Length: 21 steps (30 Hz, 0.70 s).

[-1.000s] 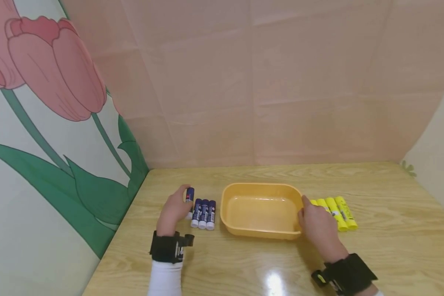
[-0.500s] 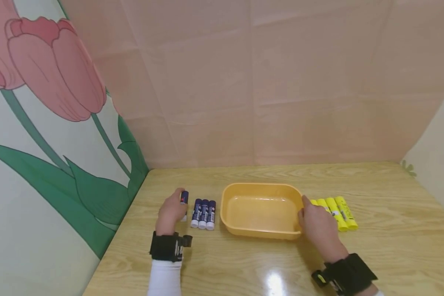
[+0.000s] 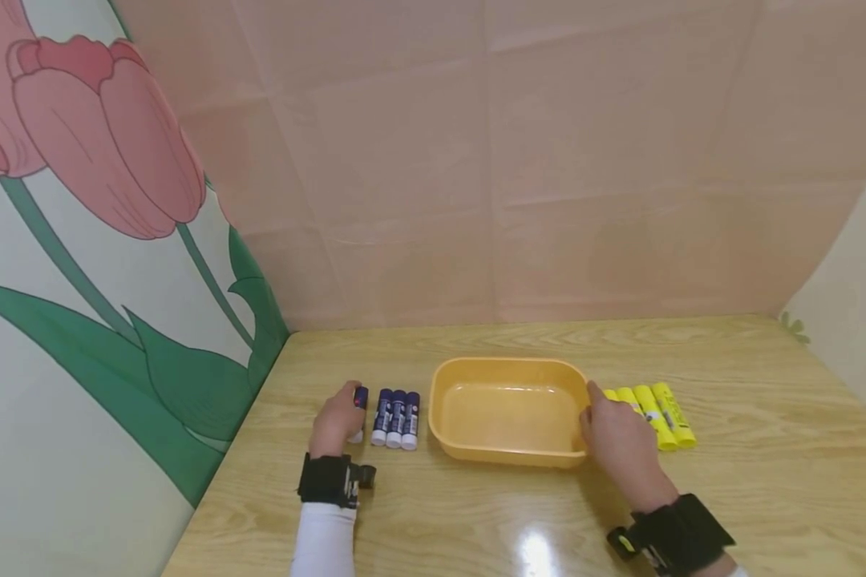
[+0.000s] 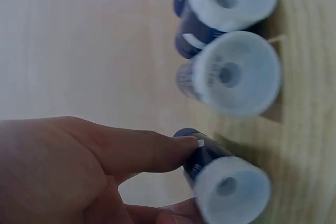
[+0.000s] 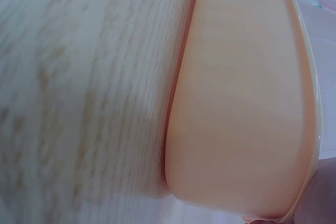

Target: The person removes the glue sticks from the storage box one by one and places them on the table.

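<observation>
My left hand point(image 3: 336, 422) pinches a dark blue glue stick point(image 3: 362, 397) with a white end, down at the table left of a row. The left wrist view shows the thumb along one side of this glue stick point(image 4: 231, 190), its white end facing the camera. Three matching glue sticks point(image 3: 396, 418) lie side by side just to the right. My right hand point(image 3: 623, 439) grips the right rim of an orange plastic basin point(image 3: 508, 417) with nothing in it. In the right wrist view, the basin's side wall point(image 5: 241, 98) fills much of the picture.
Several yellow tubes point(image 3: 665, 415) with printed labels lie side by side right of the basin, partly behind my right hand. The wood-grain table point(image 3: 440, 513) meets a pink-covered wall point(image 3: 491, 200) at the back. A tulip-painted panel point(image 3: 151, 320) stands on the left.
My left hand has carried its glue stick leftward away from the row, then a little nearer to me, level with the others. The right hand and basin have stayed in place.
</observation>
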### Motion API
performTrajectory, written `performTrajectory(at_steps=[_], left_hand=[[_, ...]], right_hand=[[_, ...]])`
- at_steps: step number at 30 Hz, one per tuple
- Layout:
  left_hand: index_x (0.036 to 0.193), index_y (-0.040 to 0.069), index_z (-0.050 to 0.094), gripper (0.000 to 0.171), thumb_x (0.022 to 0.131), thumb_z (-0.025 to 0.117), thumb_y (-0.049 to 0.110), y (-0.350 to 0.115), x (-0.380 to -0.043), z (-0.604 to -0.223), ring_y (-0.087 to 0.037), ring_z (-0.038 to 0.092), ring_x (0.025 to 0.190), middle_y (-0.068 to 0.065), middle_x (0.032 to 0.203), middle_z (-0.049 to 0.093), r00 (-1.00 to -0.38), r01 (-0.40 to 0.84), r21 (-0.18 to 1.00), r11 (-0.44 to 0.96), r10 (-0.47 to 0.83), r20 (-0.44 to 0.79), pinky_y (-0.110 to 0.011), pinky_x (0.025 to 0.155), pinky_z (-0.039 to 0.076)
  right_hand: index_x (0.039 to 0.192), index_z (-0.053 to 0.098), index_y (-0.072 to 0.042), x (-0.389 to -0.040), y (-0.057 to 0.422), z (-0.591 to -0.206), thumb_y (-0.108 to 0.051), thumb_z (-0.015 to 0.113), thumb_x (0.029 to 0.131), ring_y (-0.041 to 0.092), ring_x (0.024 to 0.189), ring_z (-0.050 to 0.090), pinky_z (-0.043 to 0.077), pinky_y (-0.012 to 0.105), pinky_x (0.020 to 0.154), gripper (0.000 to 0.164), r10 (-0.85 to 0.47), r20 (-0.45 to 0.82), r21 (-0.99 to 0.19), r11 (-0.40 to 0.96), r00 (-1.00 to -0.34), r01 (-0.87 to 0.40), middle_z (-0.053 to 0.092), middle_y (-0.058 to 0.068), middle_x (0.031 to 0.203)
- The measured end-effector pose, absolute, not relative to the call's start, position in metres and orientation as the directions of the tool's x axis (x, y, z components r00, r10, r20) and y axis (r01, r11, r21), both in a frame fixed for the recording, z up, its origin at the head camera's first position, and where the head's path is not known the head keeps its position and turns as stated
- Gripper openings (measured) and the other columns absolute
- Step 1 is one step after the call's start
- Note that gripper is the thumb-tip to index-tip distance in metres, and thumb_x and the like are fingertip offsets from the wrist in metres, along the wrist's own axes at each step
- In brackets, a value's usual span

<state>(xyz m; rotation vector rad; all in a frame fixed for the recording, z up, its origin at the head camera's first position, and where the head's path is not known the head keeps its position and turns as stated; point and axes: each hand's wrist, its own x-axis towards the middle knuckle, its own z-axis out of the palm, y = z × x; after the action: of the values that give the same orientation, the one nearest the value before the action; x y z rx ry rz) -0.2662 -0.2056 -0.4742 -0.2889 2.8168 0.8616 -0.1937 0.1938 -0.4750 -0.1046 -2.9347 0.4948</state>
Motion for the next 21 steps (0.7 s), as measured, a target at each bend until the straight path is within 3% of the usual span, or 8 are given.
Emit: performTrajectory(at_steps=[10,21], left_hand=[[0.154,0.011,0.038,0.053,0.101,0.047,0.015,-0.2007,-0.2659,-0.4776,-0.045,0.05,0.129,-0.027,0.148,0.046,-0.961,-0.25,0.56,0.79,-0.134,-0.24,-0.061,0.101,0.042],[0.151,0.006,0.04,0.051,0.101,0.047,0.015,-0.2013,-0.2646,-0.4759,-0.038,0.058,0.115,-0.027,0.144,0.05,-0.962,-0.246,0.536,0.808,-0.134,-0.24,-0.056,0.094,0.048]], right_hand=[[0.14,0.045,0.008,-0.1936,0.1942,-0.473,-0.013,0.051,0.097,0.026,0.054,0.048,0.039,0.037,0.043,0.048,0.096,0.155,-0.335,0.941,-0.983,0.039,0.055,0.017,0.069],[0.14,0.046,0.009,-0.1933,0.1925,-0.4726,-0.014,0.051,0.097,0.024,0.053,0.047,0.037,0.035,0.043,0.049,0.089,0.151,-0.325,0.945,-0.985,0.036,0.054,0.015,0.068]])
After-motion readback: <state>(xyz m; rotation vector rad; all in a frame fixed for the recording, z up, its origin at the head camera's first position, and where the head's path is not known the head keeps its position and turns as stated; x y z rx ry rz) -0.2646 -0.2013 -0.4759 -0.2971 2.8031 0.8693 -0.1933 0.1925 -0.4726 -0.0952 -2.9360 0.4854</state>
